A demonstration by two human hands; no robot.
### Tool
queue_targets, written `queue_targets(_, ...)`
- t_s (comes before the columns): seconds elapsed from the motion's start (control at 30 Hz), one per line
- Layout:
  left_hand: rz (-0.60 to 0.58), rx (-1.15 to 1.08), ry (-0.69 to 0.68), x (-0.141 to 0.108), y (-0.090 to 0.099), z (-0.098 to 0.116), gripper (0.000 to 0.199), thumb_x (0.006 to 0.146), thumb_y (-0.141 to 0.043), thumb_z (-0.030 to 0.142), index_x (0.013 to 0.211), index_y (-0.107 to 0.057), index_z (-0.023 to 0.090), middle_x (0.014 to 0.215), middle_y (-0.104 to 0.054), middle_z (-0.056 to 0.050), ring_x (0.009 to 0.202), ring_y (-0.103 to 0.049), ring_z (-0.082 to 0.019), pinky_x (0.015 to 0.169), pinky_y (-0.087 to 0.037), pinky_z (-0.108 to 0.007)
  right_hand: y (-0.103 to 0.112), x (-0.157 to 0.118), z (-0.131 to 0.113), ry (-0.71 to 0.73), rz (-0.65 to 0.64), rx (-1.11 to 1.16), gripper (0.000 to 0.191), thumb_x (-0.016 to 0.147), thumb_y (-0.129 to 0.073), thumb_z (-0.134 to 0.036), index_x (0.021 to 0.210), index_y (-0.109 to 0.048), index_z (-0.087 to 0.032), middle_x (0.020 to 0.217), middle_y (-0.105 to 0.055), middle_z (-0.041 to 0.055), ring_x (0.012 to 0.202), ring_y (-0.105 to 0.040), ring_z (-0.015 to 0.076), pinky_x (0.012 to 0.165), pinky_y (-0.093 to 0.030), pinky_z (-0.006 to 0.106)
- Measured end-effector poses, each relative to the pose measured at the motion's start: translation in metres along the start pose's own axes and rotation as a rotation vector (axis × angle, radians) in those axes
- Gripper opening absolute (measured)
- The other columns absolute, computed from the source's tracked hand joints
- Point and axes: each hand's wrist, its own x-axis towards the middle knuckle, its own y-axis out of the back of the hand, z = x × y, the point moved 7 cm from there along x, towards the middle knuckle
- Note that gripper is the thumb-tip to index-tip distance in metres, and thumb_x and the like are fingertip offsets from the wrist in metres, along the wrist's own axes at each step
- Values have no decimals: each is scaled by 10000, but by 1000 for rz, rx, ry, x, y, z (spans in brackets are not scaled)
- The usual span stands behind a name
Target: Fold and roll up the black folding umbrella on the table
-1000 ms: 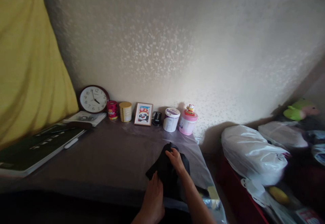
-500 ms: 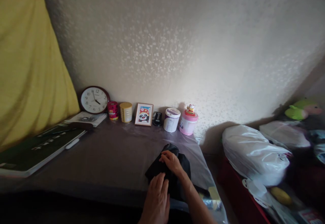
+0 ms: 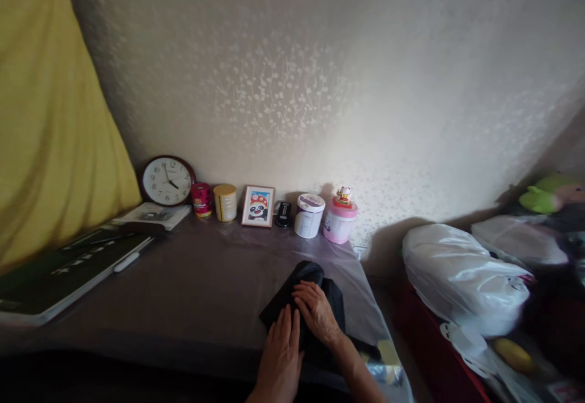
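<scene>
From my end of the head camera, the crumpled black cloth bundle [image 3: 284,296] lies on the near right part of the grey, smooth-covered table [image 3: 201,287], close to its right edge. The left hand [image 3: 282,343] rests on its near side, fingers straight and close together, not closed around anything. The right hand [image 3: 319,313] lies across the top, fingers slightly bent and angled left; I cannot tell whether its fingertips pinch a fold.

For even pressing, I would spread the load over the full length of the fingers, since fabric this limp looks likely to bunch under fingertips alone. I would let one hand anchor while the other works outward, with light strokes toward the right edge. The white cylindrical tub with a purple-patterned lid [image 3: 309,217] stands beyond, well apart from the fingers.
</scene>
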Motion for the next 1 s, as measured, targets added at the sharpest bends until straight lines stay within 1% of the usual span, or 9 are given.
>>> queue_targets(0.1, 7, 26, 6, 0, 0, 1, 715, 714, -458, 28, 1385, -240, 144, 1413, -365, -152, 1269, -387, -259, 972, -422, -438, -3, 6, 23, -21, 9, -89, 261, 905, -425, -233, 1065, -629, -201, 1165, -623, 75, 1184, -479, 213, 1026, -332, 455)
queue_targets(0.23, -38, 18, 13, 0, -3, -1, 728, 718, -465, 38, 1395, -229, 165, 1427, -342, -146, 1284, -363, -268, 987, -406, -438, -7, 24, 54, -75, 1, -136, 292, 910, -393, -232, 1083, -627, -199, 1185, -616, 77, 1199, -468, 217, 1041, -290, 475)
queue_targets(0.37, -181, -49, 40, 2, -6, -5, 677, 751, -444, 77, 1394, -246, 152, 1437, -308, -166, 1298, -330, -291, 997, -387, -458, -13, 44, 78, -125, -73, -86, 326, 917, -348, -225, 1070, -634, -200, 1147, -638, 57, 1160, -498, 189, 1015, -331, 400)
queue_targets(0.47, -269, -114, 67, 4, -3, -8, 653, 774, -417, 117, 1400, -235, 160, 1445, -286, -166, 1306, -312, -298, 1004, -367, -481, -18, 53, 92, -209, -148, -18, 304, 897, -373, -209, 993, -660, -233, 1057, -674, 29, 1053, -568, 170, 951, -390, 323)
queue_targets(0.63, -391, -208, 66, 3, 2, -9, 776, 691, -458, 105, 1412, -172, 124, 1475, -186, -180, 1337, -232, -308, 1046, -309, -470, -9, 54, 106, -387, -60, -40, 258, 866, -418, -218, 895, -671, -258, 943, -698, 47, 921, -618, 191, 871, -433, 303)
queue_targets(0.73, -423, -202, 78, 1, 2, -10, 852, 611, -427, 12, 1412, -149, 100, 1481, -149, -186, 1352, -190, -294, 1066, -275, -453, 7, 44, 109, -457, 25, -91, 246, 858, -415, -241, 927, -652, -236, 1001, -679, 57, 994, -583, 207, 939, -385, 340)
queue_targets(0.83, -419, -208, 100, -2, 4, -11, 873, 594, -362, -42, 1416, -107, 101, 1484, -156, -179, 1358, -182, -267, 1071, -263, -448, 33, 18, 114, -543, 115, -148, 315, 870, -350, -292, 1000, -617, -187, 1053, -648, 95, 1033, -555, 225, 946, -373, 368)
queue_targets(0.93, -390, -279, 90, -3, 5, -12, 863, 607, -342, -54, 1418, -84, 92, 1488, -153, -181, 1360, -176, -261, 1077, -260, -427, 60, -27, 122, -705, 250, -168, 340, 857, -345, -353, 935, -628, -181, 949, -662, 114, 935, -595, 233, 860, -422, 343)
queue_targets(1.0, -364, -336, 99, -2, 5, -15, 862, 607, -342, -58, 1417, -86, 83, 1485, -171, -181, 1357, -195, -250, 1081, -260, -402, 65, -53, 124, -754, 233, -154, 293, 829, -401, -373, 856, -644, -211, 863, -672, 99, 846, -622, 230, 764, -454, 319)
